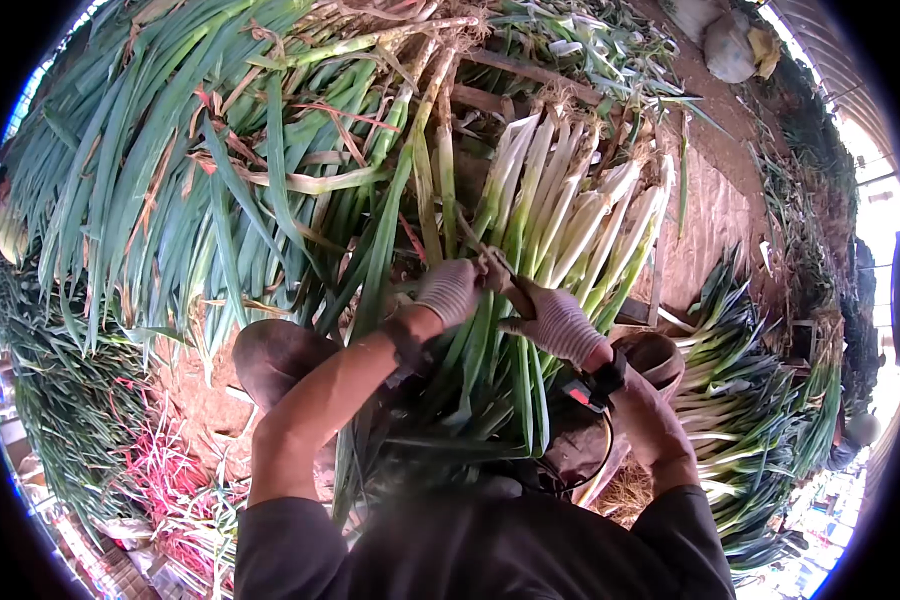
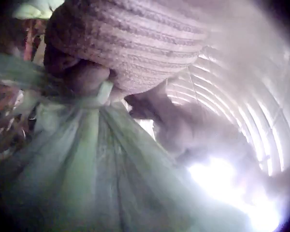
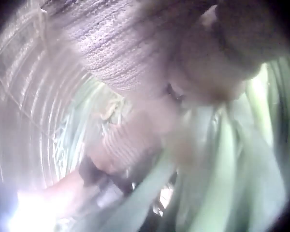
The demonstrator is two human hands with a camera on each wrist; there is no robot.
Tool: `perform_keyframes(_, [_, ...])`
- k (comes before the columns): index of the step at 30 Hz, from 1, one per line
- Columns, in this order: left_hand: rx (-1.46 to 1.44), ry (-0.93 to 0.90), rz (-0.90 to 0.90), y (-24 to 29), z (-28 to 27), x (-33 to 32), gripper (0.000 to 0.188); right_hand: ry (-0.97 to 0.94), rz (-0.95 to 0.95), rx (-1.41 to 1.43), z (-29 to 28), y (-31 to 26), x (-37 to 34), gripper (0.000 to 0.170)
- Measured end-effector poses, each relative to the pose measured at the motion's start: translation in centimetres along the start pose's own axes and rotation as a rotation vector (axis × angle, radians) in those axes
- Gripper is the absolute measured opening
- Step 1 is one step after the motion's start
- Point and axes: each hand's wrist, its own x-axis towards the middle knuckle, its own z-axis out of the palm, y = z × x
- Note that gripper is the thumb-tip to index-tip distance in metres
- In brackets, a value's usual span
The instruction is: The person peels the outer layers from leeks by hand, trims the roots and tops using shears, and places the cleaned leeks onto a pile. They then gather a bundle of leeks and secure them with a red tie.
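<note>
A bunch of leeks [image 1: 560,200] lies in front of the person, white stems and roots pointing away, green leaves toward the lap. Over its leafy part both hands meet, in striped knit gloves with bare fingertips. The left hand [image 1: 450,292] has its fingers curled at a narrow green leaf strip [image 2: 105,93], which crosses the gathered leaves [image 2: 92,164] in the left wrist view. Close beside it, the right hand [image 1: 560,325] also bends its fingers in at the strip. Under the right fingers, leek leaves [image 3: 222,169] hang down; the fingertips' exact hold is partly hidden.
A big heap of long-leaved leeks [image 1: 160,180] fills the left side, with some roots reaching over the top. More leeks with white stems [image 1: 740,420] lie in rows at right. Pink and red strings [image 1: 170,470] lie at lower left. The person's knees [image 1: 280,360] flank the bunch.
</note>
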Motion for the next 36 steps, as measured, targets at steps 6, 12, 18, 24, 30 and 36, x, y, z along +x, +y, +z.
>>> perform_keyframes(6, [-0.354,0.396,-0.165,-5.0,-0.9,1.0,0.018,-0.027,-0.027,-0.034,0.4,-0.5,-0.6,0.055])
perform_keyframes(12, [-0.185,0.525,-0.182,-4.6,-0.1,3.9,0.031,0.050,0.038,-0.109,0.9,0.1,2.1,0.053])
perform_keyframes(18, [-0.095,0.286,-0.397,-2.9,-1.0,7.2,0.031,0.032,0.057,-0.142,-0.4,-0.1,4.6,0.057])
perform_keyframes(24, [-0.104,0.246,-0.321,-3.8,-0.2,8.9,0.027,0.048,0.100,-0.157,-1.0,-0.4,5.7,0.057])
perform_keyframes(30, [-0.064,0.256,-0.334,-2.9,0.1,8.0,0.034,0.068,0.109,-0.161,-1.1,0.5,8.4,0.051])
perform_keyframes(36, [-0.138,0.236,-0.253,-4.1,-0.3,7.0,0.037,0.178,0.106,-0.088,-1.2,0.7,10.2,0.046])
